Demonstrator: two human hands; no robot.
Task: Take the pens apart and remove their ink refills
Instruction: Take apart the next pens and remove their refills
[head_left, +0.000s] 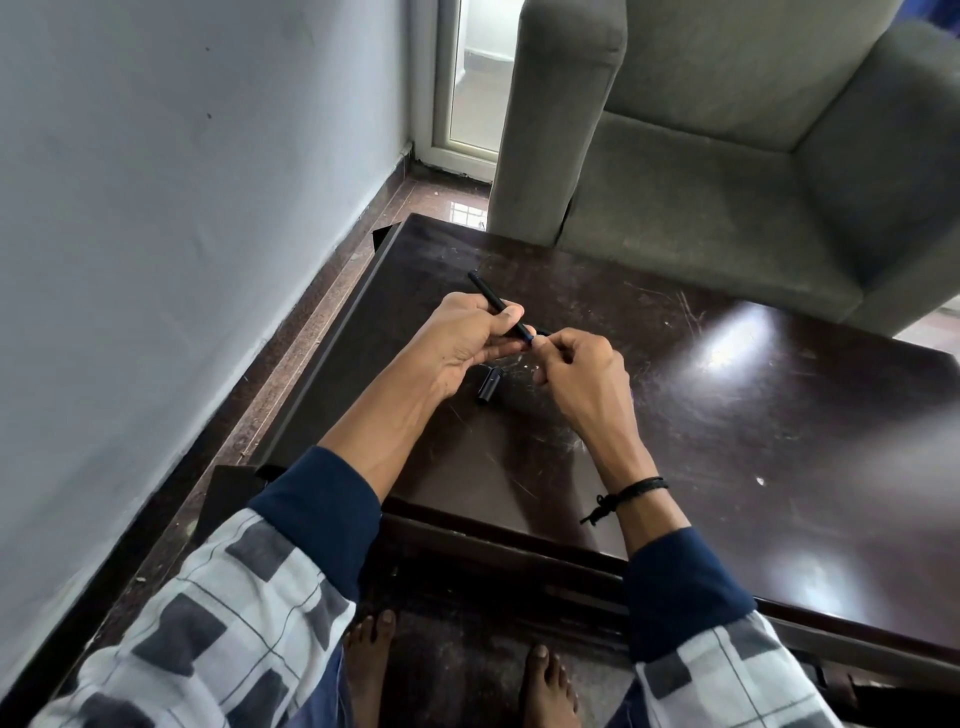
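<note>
A slim black pen barrel (488, 293) slants up and away above the dark wooden table (727, 415). My left hand (462, 340) is closed around its middle, thumb on top. My right hand (576, 371) pinches the barrel's near end with its fingertips, where a small dark tip part shows. Whether that part is still joined to the barrel I cannot tell. A black pen cap (490, 384) lies on the table just below and between my hands. No ink refill is visible.
A grey armchair (727, 156) stands against the table's far edge. A pale wall (182, 208) and a strip of brown floor run along the left. My bare feet (550, 686) rest on the floor under the table's near edge.
</note>
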